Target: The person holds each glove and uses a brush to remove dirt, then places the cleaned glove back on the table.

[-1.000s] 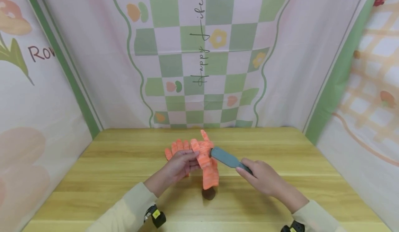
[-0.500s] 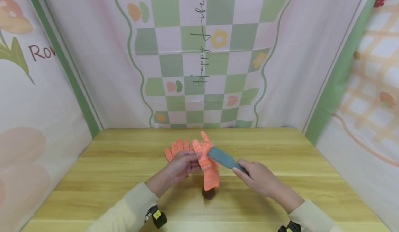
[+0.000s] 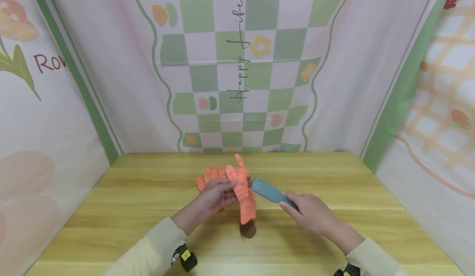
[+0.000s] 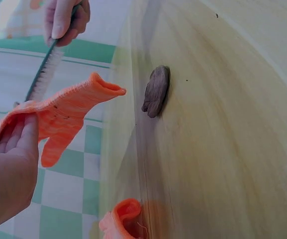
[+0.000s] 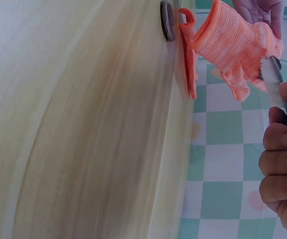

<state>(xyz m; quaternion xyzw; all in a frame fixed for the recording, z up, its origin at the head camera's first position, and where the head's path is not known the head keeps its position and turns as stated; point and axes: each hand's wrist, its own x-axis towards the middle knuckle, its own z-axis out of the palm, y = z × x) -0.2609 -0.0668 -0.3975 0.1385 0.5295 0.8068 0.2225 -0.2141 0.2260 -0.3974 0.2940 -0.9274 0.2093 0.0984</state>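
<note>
Back cloth [image 3: 289,45]: the largest thing in sight, hanging across the far side, green-and-white check panel down its middle, lettering "Happy Life" running upright. Patterned side cloths hang left [image 3: 74,123] and right [image 3: 438,144]. Wood-grain table [image 3: 148,185] reaches from the near side to the foot of the back cloth. Pale sleeves come in from the near left [image 3: 148,247] and near right [image 3: 375,257]. Right hand [image 3: 313,210] and left hand [image 3: 215,195] are both over the middle of the table, well apart. Held glove [image 3: 243,189], orange knit, is between them, raised off the wood, cuff toward the near side; left thumb on top, fingers beneath, a narrow pinch. Second glove [image 3: 210,175], same orange, lies on the table beyond the left hand and partly hidden by it, fingertips toward the far side. Brush [image 3: 269,191], grey-teal: right fingers wrapped round its handle, head angled far and left to the held glove's right edge; white bristles [image 4: 48,74] on its underside. Cannot tell whether they touch the knit. Dark wrist units, left [image 3: 188,260] and right [image 3: 349,271], sit at the cuffs. Flat brown piece [image 3: 248,229] lies on the near middle of the table, just nearer than the held glove's cuff.
</note>
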